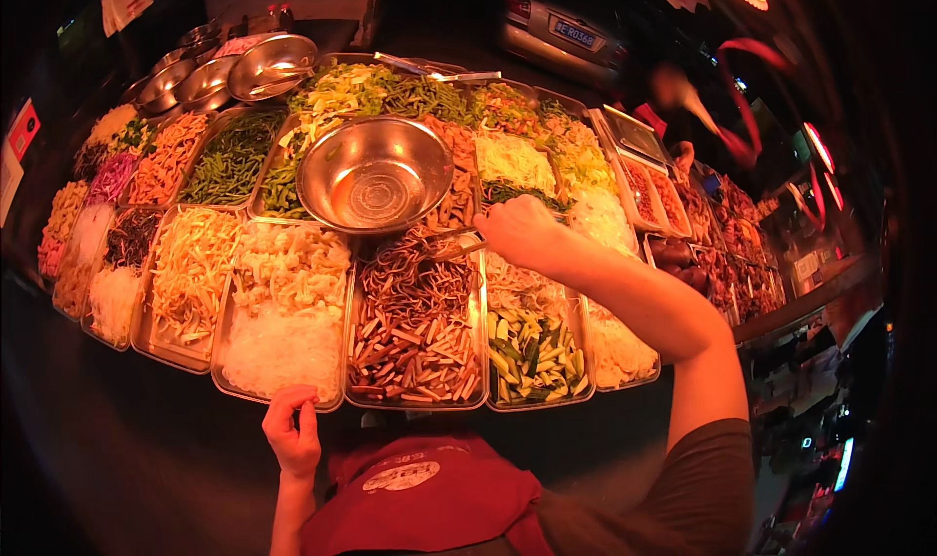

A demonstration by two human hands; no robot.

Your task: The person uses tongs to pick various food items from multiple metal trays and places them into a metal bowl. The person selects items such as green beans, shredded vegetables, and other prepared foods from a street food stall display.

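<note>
My right hand (pixel 519 230) is closed around the end of a pair of metal tongs (pixel 455 245). The tongs reach left over dark brown strips (pixel 414 307) in a clear-rimmed tray; whether they grip any strips I cannot make out. Just beyond them, a steel bowl (pixel 377 177) rests on top of the trays, with nothing visible inside but a wet, shiny bottom. At the near edge of the tray of translucent noodles (pixel 278 353), my left hand (pixel 294 429) is raised with its fingers curled in, and I see nothing in it.
Trays around hold pale strips (pixel 192 273), green beans (pixel 231 156), cucumber pieces (pixel 535 351) and leafy greens. Several steel bowls (pixel 272 67) cluster at the far left. More metal tongs (pixel 439 72) lie along the back. Dark meats (pixel 727 224) fill trays at the right; a car (pixel 556 29) stands beyond.
</note>
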